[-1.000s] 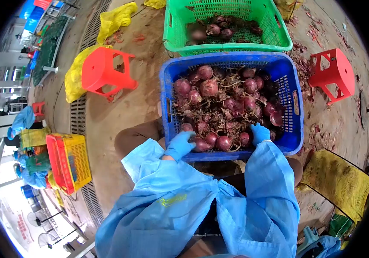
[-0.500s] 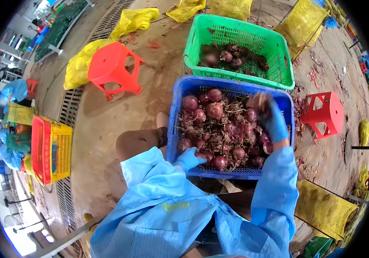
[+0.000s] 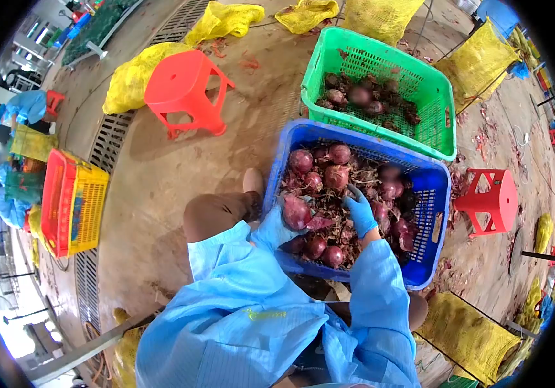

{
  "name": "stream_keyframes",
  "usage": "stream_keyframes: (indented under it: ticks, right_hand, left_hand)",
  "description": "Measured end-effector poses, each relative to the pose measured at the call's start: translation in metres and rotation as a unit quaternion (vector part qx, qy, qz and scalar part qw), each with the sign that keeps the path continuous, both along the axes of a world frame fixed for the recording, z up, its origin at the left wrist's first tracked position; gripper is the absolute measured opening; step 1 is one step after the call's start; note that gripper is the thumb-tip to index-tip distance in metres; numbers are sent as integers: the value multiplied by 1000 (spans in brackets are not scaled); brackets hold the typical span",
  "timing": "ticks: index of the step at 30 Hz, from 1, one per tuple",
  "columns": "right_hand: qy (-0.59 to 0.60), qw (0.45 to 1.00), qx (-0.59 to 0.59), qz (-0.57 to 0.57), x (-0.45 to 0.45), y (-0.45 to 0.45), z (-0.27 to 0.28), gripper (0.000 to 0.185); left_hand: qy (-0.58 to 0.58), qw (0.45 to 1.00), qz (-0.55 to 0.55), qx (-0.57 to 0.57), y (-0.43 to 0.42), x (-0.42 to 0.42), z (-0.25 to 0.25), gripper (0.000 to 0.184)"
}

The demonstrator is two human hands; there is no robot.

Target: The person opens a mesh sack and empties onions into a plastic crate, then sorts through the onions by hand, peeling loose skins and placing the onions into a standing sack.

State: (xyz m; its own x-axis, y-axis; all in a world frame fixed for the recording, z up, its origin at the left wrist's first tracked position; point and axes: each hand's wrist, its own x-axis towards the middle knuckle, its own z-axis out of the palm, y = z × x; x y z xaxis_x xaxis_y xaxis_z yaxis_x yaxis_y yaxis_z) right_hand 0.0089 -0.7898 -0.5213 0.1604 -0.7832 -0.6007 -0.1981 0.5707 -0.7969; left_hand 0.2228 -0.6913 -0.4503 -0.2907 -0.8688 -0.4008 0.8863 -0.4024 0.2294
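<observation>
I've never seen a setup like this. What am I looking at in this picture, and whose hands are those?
There is no machine here: the camera sits on a person's head and looks forward and down, so the hands are the wearer's own, both in blue gloves. The left hand holds a red onion. The right hand is over the blue crate, which contains more red onions among dry skins; whether it touches any is hard to tell. Just beyond is a green crate with a smaller load. On the floor around them stand red stools and yellow mesh sacks.
</observation>
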Motion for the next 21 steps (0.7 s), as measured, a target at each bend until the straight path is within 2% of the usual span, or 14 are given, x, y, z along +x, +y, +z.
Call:
stream_keyframes:
  ticks: [1,2,4,5,6,7,8,9,10,11,15,16,20,21]
  right_hand:
    - [0,1000,3,0,2,-3,-10,53]
    - [-48,998,30,-33,5,-7,-21,59]
    - [-95,992,58,-66,15,-16,-20,65]
    - [-72,992,54,-93,28,-20,-11,70]
    - [-49,990,52,-119,36,-24,-3,74]
    - [-70,992,19,-107,46,-32,-11,78]
    - [-38,991,42,-122,52,-32,-16,82]
    - [3,989,-25,-144,57,-36,-59,85]
    - [42,981,-92,-165,76,-39,-50,89]
    - [207,968,-1,-144,79,-43,-38,90]
    - [143,957,-66,-244,77,-43,-59,81]
    - [143,956,-68,-247,74,-38,-55,81]
    - [-44,956,-208,-203,46,-2,-15,73]
    - [-61,951,-233,-192,39,8,-3,74]
  left_hand:
    - [0,1000,0,3,0,4,-20,57]
    - [-260,955,-44,-131,3,9,-54,58]
    - [-496,826,-86,-255,0,7,-63,58]
    - [-210,973,-14,-96,-2,2,-63,57]
    - [104,990,59,76,-3,-3,-59,55]
    - [132,991,20,3,5,4,-70,52]
    - [133,991,19,4,12,0,-81,52]
    - [52,992,46,107,15,-4,-84,51]
    - [-31,975,73,208,16,-7,-84,50]
    - [-32,975,74,209,16,-10,-84,50]
    - [-143,942,-53,297,21,-14,-55,48]
    - [-130,946,-41,293,20,-13,-54,48]
    - [-70,959,-4,275,19,-17,-51,48]
    - [-133,975,-17,177,26,-17,-67,48]
